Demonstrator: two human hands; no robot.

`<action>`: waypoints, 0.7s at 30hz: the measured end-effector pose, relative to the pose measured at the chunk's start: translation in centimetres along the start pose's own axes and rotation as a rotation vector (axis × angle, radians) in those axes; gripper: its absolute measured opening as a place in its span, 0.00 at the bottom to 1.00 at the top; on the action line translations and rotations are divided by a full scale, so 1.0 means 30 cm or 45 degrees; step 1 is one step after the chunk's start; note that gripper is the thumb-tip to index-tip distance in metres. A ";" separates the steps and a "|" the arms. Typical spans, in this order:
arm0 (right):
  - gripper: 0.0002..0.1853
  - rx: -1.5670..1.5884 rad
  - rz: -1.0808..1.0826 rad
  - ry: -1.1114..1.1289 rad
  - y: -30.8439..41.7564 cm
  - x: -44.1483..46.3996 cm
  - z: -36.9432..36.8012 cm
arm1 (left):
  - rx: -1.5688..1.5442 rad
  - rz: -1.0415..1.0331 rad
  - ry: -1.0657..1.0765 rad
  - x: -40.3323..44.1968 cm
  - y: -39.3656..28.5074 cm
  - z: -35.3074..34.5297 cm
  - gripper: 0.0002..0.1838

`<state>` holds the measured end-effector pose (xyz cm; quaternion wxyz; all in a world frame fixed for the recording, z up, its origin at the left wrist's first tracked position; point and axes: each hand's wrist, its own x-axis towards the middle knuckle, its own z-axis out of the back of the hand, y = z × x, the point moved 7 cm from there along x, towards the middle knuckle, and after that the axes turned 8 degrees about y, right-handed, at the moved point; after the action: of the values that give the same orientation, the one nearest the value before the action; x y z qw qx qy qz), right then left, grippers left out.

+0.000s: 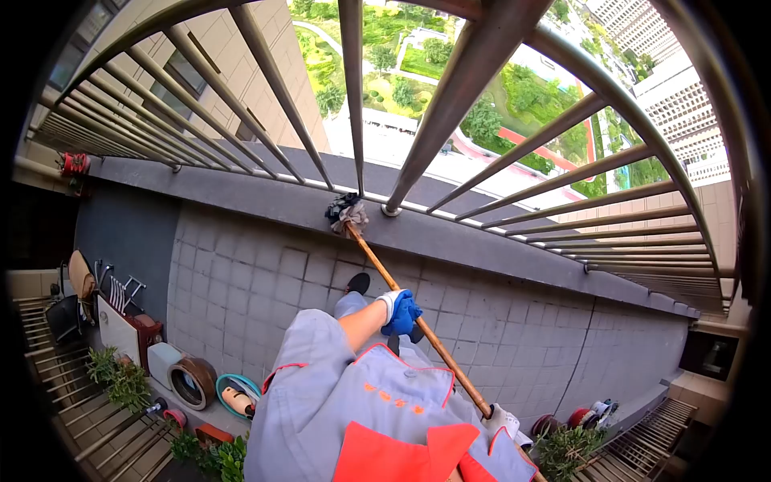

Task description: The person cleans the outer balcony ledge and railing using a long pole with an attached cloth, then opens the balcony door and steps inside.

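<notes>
A mop with a long wooden handle [434, 341] runs diagonally from the lower right up to the railing. Its grey and dark cloth head [347, 214] rests on the grey ledge [450, 241] at the foot of the metal bars. My left hand [401, 312], in a blue and white glove, is wrapped around the middle of the handle. Lower down and near my body, my right hand [502, 423] wears a whitish glove and is closed on the handle's upper part; its fingers are partly hidden. One dark shoe [358, 283] shows on the tiles.
A curved metal railing [357, 96] borders the balcony, with greenery and buildings far below. Grey tiles [233, 281] cover the floor. At left are a round brown pot [193, 382], a teal basin [238, 395], a folding chair [120, 293] and plants [128, 386]. More plants [572, 450] stand lower right.
</notes>
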<state>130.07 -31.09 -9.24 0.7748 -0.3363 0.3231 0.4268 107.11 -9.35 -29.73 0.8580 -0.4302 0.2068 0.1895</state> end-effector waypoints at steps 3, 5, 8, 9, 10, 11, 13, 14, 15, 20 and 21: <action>0.05 -0.014 -0.018 -0.295 -0.243 -0.049 0.010 | -0.049 -0.480 -0.504 0.010 -0.134 -0.022 0.04; 0.04 0.166 0.011 -0.625 -0.496 -0.112 -0.047 | -2.035 -0.457 -0.018 0.045 -0.313 0.037 0.04; 0.07 0.481 -0.124 -0.727 -0.746 -0.191 -0.131 | -2.304 -0.537 0.371 -0.027 -0.670 0.243 0.12; 0.08 0.565 -0.149 -0.744 -0.788 -0.191 -0.164 | -2.027 -0.740 0.322 -0.053 -0.744 0.320 0.11; 0.08 0.608 -0.104 -0.708 -0.793 -0.152 -0.208 | -1.619 -0.934 0.098 -0.097 -0.792 0.422 0.12; 0.07 0.652 -0.058 -0.669 -0.781 -0.114 -0.244 | -1.195 -1.094 -0.113 -0.149 -0.835 0.511 0.12; 0.05 0.651 0.129 -0.776 -0.678 -0.021 -0.290 | -1.098 -1.262 -0.282 -0.224 -0.855 0.635 0.09; 0.05 0.617 0.100 -0.739 -0.642 -0.015 -0.284 | -0.992 -1.425 -0.455 -0.275 -0.856 0.674 0.07; 0.05 0.587 0.074 -0.699 -0.585 0.002 -0.286 | -1.072 -1.281 -0.480 -0.238 -0.805 0.634 0.06; 0.05 0.460 -0.104 -0.123 -0.498 -0.037 -0.329 | -1.907 -0.681 -0.070 -0.023 -0.538 0.221 0.10; 0.06 0.415 -0.259 -0.036 -0.553 -0.034 -0.410 | -2.046 -0.629 -0.223 0.021 -0.461 0.154 0.10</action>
<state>141.58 -48.14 -11.33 0.8627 -0.2313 0.3414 0.2929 115.51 -13.20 -18.42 0.3209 -0.9263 -0.1582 0.1186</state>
